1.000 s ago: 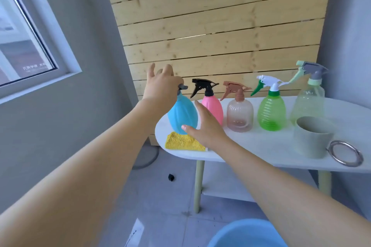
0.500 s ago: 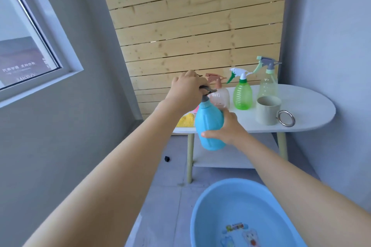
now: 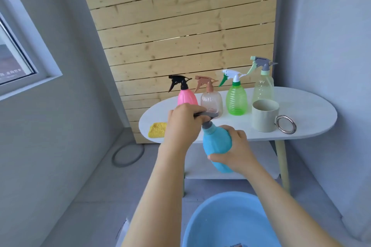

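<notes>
I hold a blue spray bottle (image 3: 215, 144) in the air in front of the white table (image 3: 313, 110), tilted to the left. My left hand (image 3: 183, 126) grips its grey spray head (image 3: 206, 115). My right hand (image 3: 236, 148) is wrapped around the lower body of the bottle. A light blue basin (image 3: 226, 220) sits on the floor below my arms.
On the table stand a pink bottle (image 3: 186, 96), a clear brownish bottle (image 3: 211, 102), a green bottle (image 3: 236, 99) and a pale green bottle (image 3: 263, 86). A grey-green mug (image 3: 265, 116) with a metal ring handle, and a yellow sponge (image 3: 157, 129), lie there too.
The blue bottle has left the table, where it stood beside the sponge, and now hangs in front of it, above the floor. Both hands closed on it and drew it towards me.
</notes>
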Motion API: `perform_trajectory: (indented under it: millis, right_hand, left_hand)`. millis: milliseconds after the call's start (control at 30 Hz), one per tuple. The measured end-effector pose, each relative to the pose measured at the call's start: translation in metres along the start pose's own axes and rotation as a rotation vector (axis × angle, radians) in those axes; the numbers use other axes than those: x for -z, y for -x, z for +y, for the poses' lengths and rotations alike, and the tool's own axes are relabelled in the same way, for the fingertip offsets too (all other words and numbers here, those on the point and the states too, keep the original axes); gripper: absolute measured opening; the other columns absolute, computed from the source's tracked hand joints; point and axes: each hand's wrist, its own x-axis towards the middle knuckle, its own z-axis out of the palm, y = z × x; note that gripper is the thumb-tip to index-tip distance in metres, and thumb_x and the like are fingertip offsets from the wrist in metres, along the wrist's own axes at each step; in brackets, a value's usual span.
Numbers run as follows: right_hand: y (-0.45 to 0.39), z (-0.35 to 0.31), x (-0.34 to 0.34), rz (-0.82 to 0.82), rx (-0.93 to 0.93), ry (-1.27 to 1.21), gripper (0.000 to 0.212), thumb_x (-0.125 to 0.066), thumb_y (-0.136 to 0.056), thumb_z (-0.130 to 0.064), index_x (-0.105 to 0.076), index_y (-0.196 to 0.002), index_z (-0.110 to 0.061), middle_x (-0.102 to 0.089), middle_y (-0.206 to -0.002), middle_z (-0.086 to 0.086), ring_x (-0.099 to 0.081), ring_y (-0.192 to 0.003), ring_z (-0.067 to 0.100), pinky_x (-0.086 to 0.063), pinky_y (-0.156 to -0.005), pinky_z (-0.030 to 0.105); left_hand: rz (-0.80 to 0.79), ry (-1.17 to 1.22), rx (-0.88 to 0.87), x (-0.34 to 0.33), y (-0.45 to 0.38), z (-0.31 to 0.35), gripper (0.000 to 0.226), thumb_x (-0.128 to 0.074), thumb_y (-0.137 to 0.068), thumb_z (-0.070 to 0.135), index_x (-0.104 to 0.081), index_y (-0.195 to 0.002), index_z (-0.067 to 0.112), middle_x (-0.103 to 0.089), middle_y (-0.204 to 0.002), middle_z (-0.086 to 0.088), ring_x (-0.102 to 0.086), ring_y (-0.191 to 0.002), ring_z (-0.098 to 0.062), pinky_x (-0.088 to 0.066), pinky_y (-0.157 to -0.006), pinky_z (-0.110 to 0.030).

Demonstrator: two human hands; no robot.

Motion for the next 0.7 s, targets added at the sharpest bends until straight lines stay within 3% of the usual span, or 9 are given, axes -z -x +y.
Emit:
perform_trajectory:
  millis: [67, 167, 233, 300, 367, 400, 467, 633, 700]
  right_hand:
    - [-0.006, 0.003, 0.004, 0.041, 0.023, 0.173, 0.084, -0.080, -0.052, -0.039, -0.040, -0.126, -0.041, -0.033, -0.112, -0.006, -0.046, -0.108, 0.020, -0.043, -0.090, 0.032]
    - [-0.009, 0.001, 0.007, 0.176, 0.113, 0.483, 0.086, -0.077, -0.055, -0.043, -0.036, -0.131, -0.042, -0.033, -0.121, -0.005, -0.038, -0.112, 0.022, -0.033, -0.092, 0.032]
    - [-0.010, 0.000, 0.008, 0.196, 0.141, 0.568, 0.089, -0.076, -0.057, -0.043, -0.034, -0.134, -0.043, -0.031, -0.126, -0.004, -0.036, -0.115, 0.022, -0.029, -0.096, 0.033]
    - [-0.012, 0.001, 0.011, 0.147, 0.106, 0.576, 0.090, -0.076, -0.058, -0.045, -0.031, -0.136, -0.044, -0.032, -0.125, -0.004, -0.037, -0.114, 0.023, -0.030, -0.096, 0.033]
    - [-0.013, 0.002, 0.017, 0.052, 0.054, 0.553, 0.091, -0.075, -0.059, -0.045, -0.029, -0.137, -0.044, -0.033, -0.124, -0.003, -0.038, -0.114, 0.023, -0.035, -0.094, 0.034]
    - [-0.013, 0.004, 0.021, -0.004, 0.038, 0.530, 0.091, -0.076, -0.059, -0.044, -0.028, -0.137, -0.044, -0.034, -0.123, -0.004, -0.038, -0.115, 0.023, -0.037, -0.093, 0.034]
    - [-0.013, 0.007, 0.030, -0.118, 0.027, 0.486, 0.093, -0.077, -0.060, -0.041, -0.027, -0.138, -0.046, -0.035, -0.119, -0.006, -0.039, -0.116, 0.021, -0.040, -0.090, 0.033]
    - [-0.012, 0.016, 0.042, -0.288, 0.042, 0.476, 0.095, -0.081, -0.058, -0.037, -0.030, -0.137, -0.049, -0.036, -0.110, -0.011, -0.042, -0.116, 0.017, -0.039, -0.092, 0.031]
    - [-0.011, 0.016, 0.039, -0.321, 0.066, 0.437, 0.095, -0.082, -0.058, -0.035, -0.031, -0.136, -0.050, -0.036, -0.113, -0.012, -0.041, -0.117, 0.016, -0.038, -0.093, 0.031]
  left_hand:
    - [0.086, 0.040, 0.065, -0.012, 0.006, -0.006, 0.015, -0.060, -0.089, 0.021, -0.070, -0.079, 0.028, -0.066, -0.073, -0.004, -0.054, -0.077, -0.030, -0.041, -0.067, -0.033]
    - [0.214, 0.121, 0.235, -0.026, 0.018, -0.013, 0.018, -0.054, -0.094, 0.030, -0.070, -0.092, 0.022, -0.063, -0.070, -0.005, -0.055, -0.069, -0.024, -0.037, -0.054, -0.026]
    - [0.225, 0.248, 0.304, -0.029, 0.023, -0.016, 0.025, -0.052, -0.095, 0.030, -0.063, -0.117, 0.022, -0.063, -0.068, 0.002, -0.058, -0.070, -0.017, -0.045, -0.058, -0.024]
    - [0.125, 0.369, 0.296, -0.026, 0.026, -0.020, 0.036, -0.051, -0.096, 0.030, -0.051, -0.131, 0.027, -0.061, -0.079, 0.009, -0.061, -0.080, -0.013, -0.053, -0.071, -0.027]
    - [-0.062, 0.402, 0.210, -0.020, 0.029, -0.024, 0.037, -0.056, -0.093, 0.026, -0.046, -0.128, 0.035, -0.058, -0.096, 0.015, -0.060, -0.092, -0.006, -0.051, -0.080, -0.018]
    - [-0.153, 0.379, 0.165, -0.017, 0.031, -0.028, 0.039, -0.059, -0.091, 0.023, -0.045, -0.124, 0.038, -0.057, -0.102, 0.017, -0.058, -0.095, -0.001, -0.047, -0.078, -0.009]
    - [-0.252, 0.333, 0.119, -0.014, 0.034, -0.036, 0.047, -0.066, -0.087, 0.017, -0.045, -0.123, 0.040, -0.058, -0.109, 0.015, -0.059, -0.094, -0.002, -0.044, -0.074, -0.006]
    - [-0.146, 0.335, 0.204, -0.030, 0.035, -0.053, 0.031, -0.074, -0.078, 0.037, -0.060, -0.103, 0.025, -0.062, -0.103, 0.002, -0.059, -0.088, -0.003, -0.044, -0.072, -0.011]
    - [-0.023, 0.327, 0.265, -0.037, 0.033, -0.052, 0.033, -0.068, -0.083, 0.042, -0.058, -0.092, 0.012, -0.066, -0.092, -0.003, -0.062, -0.075, -0.008, -0.041, -0.059, -0.009]
